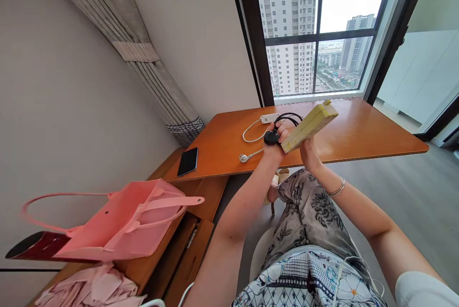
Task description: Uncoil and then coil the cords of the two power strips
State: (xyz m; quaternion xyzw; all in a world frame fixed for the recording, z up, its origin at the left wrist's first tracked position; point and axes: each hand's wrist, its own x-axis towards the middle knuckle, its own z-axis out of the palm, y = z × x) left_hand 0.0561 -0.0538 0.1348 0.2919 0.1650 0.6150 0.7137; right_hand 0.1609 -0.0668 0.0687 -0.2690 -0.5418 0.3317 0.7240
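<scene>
A yellowed, long box-shaped thing (311,125), seen edge-on and tilted up to the right, is held above the table. My right hand (308,151) grips it from below, its fingers partly hidden behind it. At its lower left end, my left hand (278,140) is closed round a black plug (271,137). A black cable (288,115) loops in a bundle over the left fingers. Behind that hand lies a small white block (269,118) on a white cord. A white plug (244,158) rests on the table to the left.
The brown wooden table (373,130) stands before a window. A black phone or tablet (187,161) lies at its left end. A pink bag (125,221), a dark red cylinder (39,245) and pink cloth (93,288) are on the wooden cabinet (190,249) at left.
</scene>
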